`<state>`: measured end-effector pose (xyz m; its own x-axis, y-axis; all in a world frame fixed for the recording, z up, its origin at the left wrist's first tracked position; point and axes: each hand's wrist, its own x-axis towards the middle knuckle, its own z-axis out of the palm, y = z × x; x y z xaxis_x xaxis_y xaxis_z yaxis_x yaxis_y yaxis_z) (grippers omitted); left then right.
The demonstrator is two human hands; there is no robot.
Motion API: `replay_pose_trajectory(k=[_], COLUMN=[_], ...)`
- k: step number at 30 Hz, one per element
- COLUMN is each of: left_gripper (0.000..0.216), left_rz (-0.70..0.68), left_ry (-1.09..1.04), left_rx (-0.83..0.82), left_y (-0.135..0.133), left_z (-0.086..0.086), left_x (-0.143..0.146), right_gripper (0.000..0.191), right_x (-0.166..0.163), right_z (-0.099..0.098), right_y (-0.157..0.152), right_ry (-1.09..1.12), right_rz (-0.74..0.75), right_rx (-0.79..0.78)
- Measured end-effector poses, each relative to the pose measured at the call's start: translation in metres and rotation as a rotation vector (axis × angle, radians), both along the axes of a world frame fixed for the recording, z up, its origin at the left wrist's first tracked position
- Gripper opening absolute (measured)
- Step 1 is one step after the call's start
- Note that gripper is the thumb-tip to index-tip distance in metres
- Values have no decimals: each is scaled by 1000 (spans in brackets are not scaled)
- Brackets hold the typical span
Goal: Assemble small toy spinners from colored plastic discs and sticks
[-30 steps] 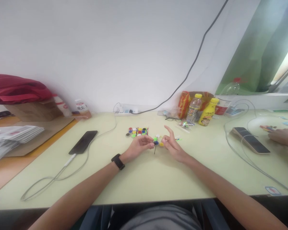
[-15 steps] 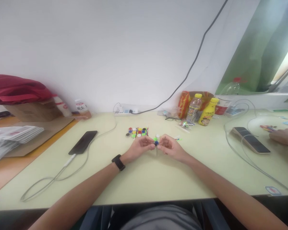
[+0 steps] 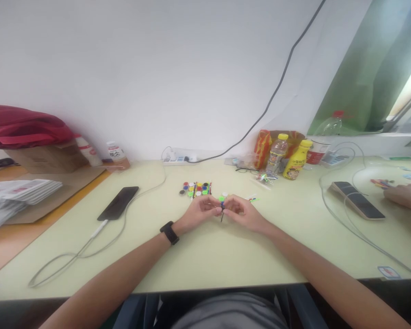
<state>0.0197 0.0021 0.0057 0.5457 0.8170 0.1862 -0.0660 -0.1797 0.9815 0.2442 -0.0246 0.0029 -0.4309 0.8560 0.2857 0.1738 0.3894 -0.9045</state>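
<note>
My left hand (image 3: 199, 211), with a black watch on its wrist, and my right hand (image 3: 244, 212) meet at the middle of the pale table (image 3: 205, 256). Both pinch a thin dark stick carrying small blue and green round pieces (image 3: 222, 206). The stick's lower end hangs just above the tabletop. A cluster of small coloured round pieces (image 3: 196, 188) lies a little beyond my left hand. Another green piece (image 3: 254, 199) lies by my right hand.
A black phone (image 3: 119, 203) on a white cable lies to the left. Bottles (image 3: 287, 157) and snack bags stand at the back right by a power strip (image 3: 178, 159). Another person's hand (image 3: 403, 195) and a second phone (image 3: 358, 205) are at far right. Papers (image 3: 17, 194) are stacked far left.
My right hand, open with a finger raised a second ago, has closed in on the stick and now pinches it together with my left hand.
</note>
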Motion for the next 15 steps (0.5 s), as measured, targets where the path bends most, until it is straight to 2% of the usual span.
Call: replay_pose_trajectory(k=[7, 11, 15], left_gripper=[33, 35, 34], left_rz=[-27, -45, 4], left_ry=[68, 139, 200], left_rx=[-7, -5, 116], left_y=[-3, -5, -5], left_z=[0, -1, -1], left_x=[2, 4, 4], right_gripper=[23, 20, 15], right_x=[5, 6, 10], right_z=[-3, -2, 1], right_y=[0, 0, 2], right_ry=[-206, -227, -193], right_rz=[-51, -23, -35], right_rx=[121, 129, 124])
